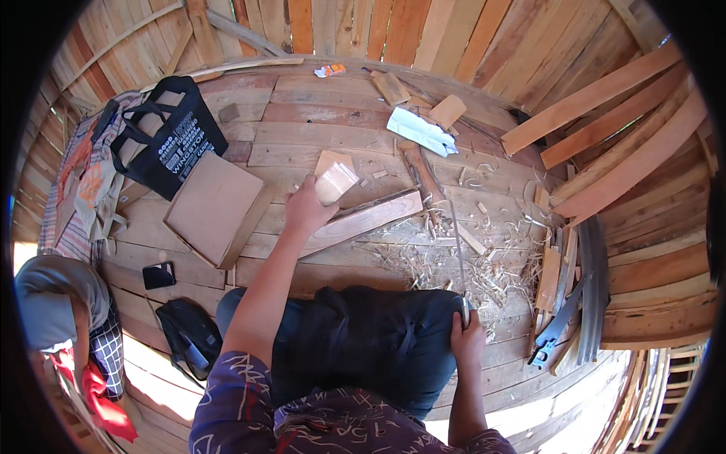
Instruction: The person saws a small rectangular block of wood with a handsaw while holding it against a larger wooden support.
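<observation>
My left hand (pixel 306 206) is closed on a small pale wood block (pixel 337 184), which has a freshly cut face. Just behind the block lies a flat tan wood piece (pixel 333 160). A thick squared timber (pixel 370 219) runs along the floor beside that hand. By my right knee, my right hand (pixel 467 333) is wrapped round the handle of a long, thin-bladed knife (pixel 460 257). Its blade points away from me over curled wood shavings (pixel 499 280). A rough branch-like piece of wood (pixel 423 174) lies past the timber's end.
To the left are a cardboard box (pixel 219 204), a black tote bag (pixel 181 136), a phone (pixel 159 275) and a black backpack (pixel 190 337). Another person (pixel 64 303) sits at far left. A blue-handled saw (pixel 560 325) and leaning boards (pixel 597 98) are on the right.
</observation>
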The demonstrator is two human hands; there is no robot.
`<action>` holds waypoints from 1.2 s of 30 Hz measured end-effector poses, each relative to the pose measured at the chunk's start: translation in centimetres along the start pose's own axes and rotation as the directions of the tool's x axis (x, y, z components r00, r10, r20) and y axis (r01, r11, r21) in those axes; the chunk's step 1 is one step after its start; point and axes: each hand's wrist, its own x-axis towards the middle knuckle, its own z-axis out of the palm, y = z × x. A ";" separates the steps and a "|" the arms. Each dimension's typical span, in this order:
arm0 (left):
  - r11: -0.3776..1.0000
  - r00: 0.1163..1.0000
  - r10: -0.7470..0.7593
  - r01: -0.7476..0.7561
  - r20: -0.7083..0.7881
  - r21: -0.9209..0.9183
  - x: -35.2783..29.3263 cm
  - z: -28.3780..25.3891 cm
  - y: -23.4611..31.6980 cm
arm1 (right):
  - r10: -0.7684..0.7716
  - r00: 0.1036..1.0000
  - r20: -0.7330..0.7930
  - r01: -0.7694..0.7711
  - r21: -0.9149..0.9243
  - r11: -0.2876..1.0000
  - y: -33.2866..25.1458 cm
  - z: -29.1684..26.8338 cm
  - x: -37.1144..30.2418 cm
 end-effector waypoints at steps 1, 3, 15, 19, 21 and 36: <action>0.948 0.989 -0.092 0.123 0.118 -0.293 -0.4 -0.8 -0.4 | -0.004 0.999 -0.047 0.003 -0.029 1.000 -0.1 0.6 0.0; 0.571 0.900 -0.151 0.418 0.410 -0.707 -1.1 -1.7 -1.7 | -0.010 0.991 -0.134 -0.002 -0.087 0.996 -0.1 1.2 0.0; 0.878 0.998 0.069 -0.060 0.001 -0.475 -5.5 -5.3 2.3 | -0.027 0.984 -0.177 -0.002 -0.158 0.987 -0.2 2.4 -0.5; 0.845 0.991 0.113 -0.132 -0.068 -0.518 -5.9 -5.7 2.9 | 0.010 0.977 -0.214 -0.045 -0.161 0.986 -0.4 2.6 -0.6; 0.855 0.990 0.113 -0.138 -0.080 -0.500 -6.2 -6.3 3.6 | 0.021 0.978 -0.207 -0.050 -0.133 0.990 0.0 2.6 -0.6; 0.819 0.944 0.315 -0.322 -0.097 -0.474 -6.1 -3.4 2.7 | 0.032 0.972 -0.233 -0.061 -0.115 0.991 0.4 3.3 -0.7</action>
